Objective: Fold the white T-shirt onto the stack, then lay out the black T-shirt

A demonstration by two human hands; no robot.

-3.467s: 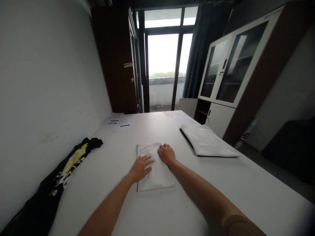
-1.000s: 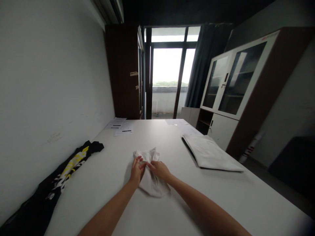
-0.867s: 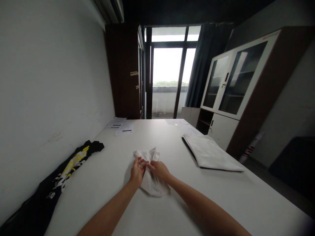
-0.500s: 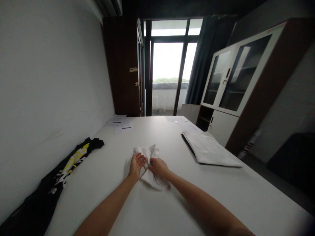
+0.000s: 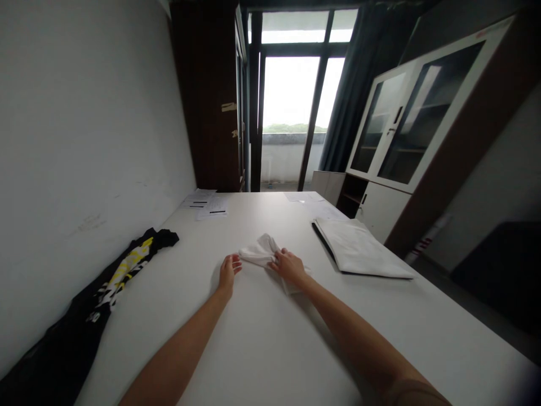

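A crumpled white cloth [image 5: 258, 252] lies on the white table in front of me. My right hand [image 5: 288, 265] is closed on its middle, and part of the cloth spreads out beneath that hand and wrist. My left hand [image 5: 229, 273] is at the cloth's left tip, fingers loosely curved and slightly apart, with the palm turned toward the cloth. Its fingertips come very near the tip; whether they touch it I cannot tell.
Along the left wall lies a black garment [image 5: 127, 270] with yellow and white print. A folded white sheet-like item [image 5: 363, 248] with a dark underside rests at the right. Printed papers [image 5: 211, 207] lie at the table's far end. A cabinet [image 5: 389, 208] stands beyond the right edge.
My right hand has moved right, drawing the cloth along, and the cloth looks more gathered. My left hand has separated from the cloth's middle and is now at its left tip. The view has tilted slightly down.
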